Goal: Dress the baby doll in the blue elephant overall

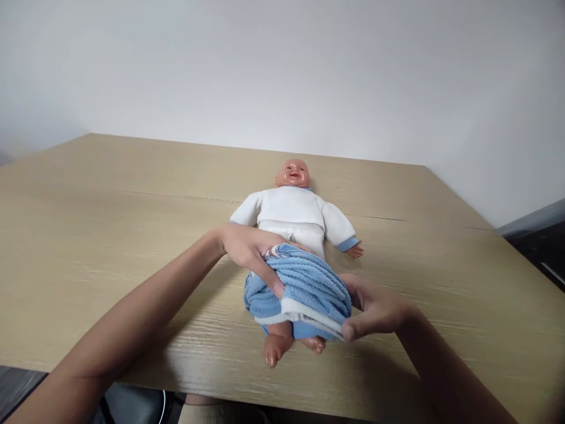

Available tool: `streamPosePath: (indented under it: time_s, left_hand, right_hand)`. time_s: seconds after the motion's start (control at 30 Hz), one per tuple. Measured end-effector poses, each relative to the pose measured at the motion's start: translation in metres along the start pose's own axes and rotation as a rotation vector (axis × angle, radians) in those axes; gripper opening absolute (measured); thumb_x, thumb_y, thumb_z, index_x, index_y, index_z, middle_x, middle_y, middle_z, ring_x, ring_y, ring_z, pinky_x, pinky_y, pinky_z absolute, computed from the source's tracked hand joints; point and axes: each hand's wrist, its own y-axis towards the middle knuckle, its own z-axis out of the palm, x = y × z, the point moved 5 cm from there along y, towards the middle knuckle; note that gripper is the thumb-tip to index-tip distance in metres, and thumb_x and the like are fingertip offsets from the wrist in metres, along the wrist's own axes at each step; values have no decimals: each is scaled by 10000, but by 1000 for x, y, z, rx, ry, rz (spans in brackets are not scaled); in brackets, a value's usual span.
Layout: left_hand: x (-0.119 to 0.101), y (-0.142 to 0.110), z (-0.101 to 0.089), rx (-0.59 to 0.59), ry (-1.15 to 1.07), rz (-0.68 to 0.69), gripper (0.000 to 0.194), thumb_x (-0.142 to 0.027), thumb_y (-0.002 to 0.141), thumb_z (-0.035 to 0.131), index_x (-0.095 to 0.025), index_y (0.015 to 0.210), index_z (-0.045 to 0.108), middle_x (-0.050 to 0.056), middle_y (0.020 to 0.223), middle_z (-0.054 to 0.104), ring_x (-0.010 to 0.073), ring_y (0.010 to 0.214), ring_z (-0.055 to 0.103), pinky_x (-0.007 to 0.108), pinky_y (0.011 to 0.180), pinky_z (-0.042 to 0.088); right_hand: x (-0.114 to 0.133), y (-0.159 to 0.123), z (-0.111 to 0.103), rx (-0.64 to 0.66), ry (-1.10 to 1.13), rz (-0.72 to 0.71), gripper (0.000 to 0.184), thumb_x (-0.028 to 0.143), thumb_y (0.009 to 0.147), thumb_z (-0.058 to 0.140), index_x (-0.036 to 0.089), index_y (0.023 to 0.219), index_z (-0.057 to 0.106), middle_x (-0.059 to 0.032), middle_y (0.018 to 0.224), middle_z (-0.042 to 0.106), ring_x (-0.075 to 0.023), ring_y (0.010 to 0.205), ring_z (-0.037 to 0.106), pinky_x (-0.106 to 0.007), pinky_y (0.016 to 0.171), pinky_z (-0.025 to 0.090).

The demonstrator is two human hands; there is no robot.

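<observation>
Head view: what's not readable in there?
All in the head view:
- The doll's upper legs: covered by the blue garment.
- The doll's hand on the picture's left: out of sight, apparently behind the person's left wrist.
- Some fingers of the left hand and right hand: behind the garment.
- Dark object: cut off by the right edge, can't identify.

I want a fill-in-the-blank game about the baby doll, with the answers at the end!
1. The bald plastic baby doll lies on its ____ on the pale wood-grain table.
2. The cuffs on its long-sleeved white cloth top are ____.
3. The left hand and right hand hold a bunched blue terry-cloth garment with trim coloured ____.
4. Below the garment, the doll's two bare ____ show their toes.

Missing words: back; blue; white; feet.
</observation>
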Motion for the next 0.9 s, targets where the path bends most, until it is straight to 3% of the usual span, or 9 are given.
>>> streamPosePath:
  time_s: [0.07,0.1,0.2,0.3,0.4,0.47,0.6,0.77,0.9]
  left_hand:
    - [2,2,6,64,-49,-24,301,-388,850,950,-178,1047,860,85,1084,835,284,1094,785,365,1076,641]
    - [4,4,9,91,-64,-34,282,-403,860,941,-183,1011,853,70,1000,834,270,1032,788,353,1043,652]
    - [11,8,12,69,-61,-34,271,-388,877,924,-192,1040,833,41,953,820,235,981,769,303,980,653]
    - [19,7,6,-13,-40,-33,258,-363,844,929,-192,998,814,16,891,775,210,912,734,258,865,642]
    - [28,4,-2,-106,-60,-85,281,-441,856,884,-186,904,778,1,798,715,180,748,664,241,668,581]
    - [29,4,-1,-97,-79,-75,324,-482,847,876,-178,904,775,6,787,713,180,718,648,248,623,547]
    - [16,11,18,59,-28,-23,378,-372,797,939,-184,1103,821,37,1010,813,226,936,734,285,825,609]
    - [2,19,26,-50,214,-17,221,-366,941,765,-181,1059,733,32,1032,790,218,954,732,313,862,580]
    - [1,22,33,-81,438,-127,231,-253,886,731,-180,1099,682,28,1015,752,205,896,697,304,788,515]
  right_hand:
    - [2,1,4,22,3,-4,450,503,833,964,148,999,743,-56,904,766,-178,792,701,-269,759,588]
    - [2,1,2,-47,-7,-24,424,438,796,992,153,1001,753,-48,905,771,-178,797,705,-266,769,591]
    - [4,-1,-7,-416,-18,-133,444,321,720,1017,166,1063,780,-27,932,777,-169,813,703,-246,767,587]
    - [6,-4,-1,-689,-18,-196,374,384,783,947,172,1048,790,-30,925,780,-184,811,694,-276,780,597]
    - [8,-8,20,-925,-92,-204,306,400,868,838,171,1066,793,-62,989,806,-233,883,725,-323,837,618]
    - [7,-11,39,-1077,-142,-174,289,396,884,790,170,1064,782,-83,987,809,-267,904,745,-340,826,633]
    - [-7,-8,79,-1272,-197,-148,296,423,899,747,178,1065,759,-122,997,816,-302,897,774,-357,797,659]
    - [-46,-4,116,-1537,-302,-94,541,534,918,781,159,1301,699,-192,1238,809,-360,1108,792,-425,952,661]
    - [-80,-8,128,-1612,-443,-51,471,579,982,710,176,1226,723,-183,1131,823,-360,1010,798,-427,888,638]
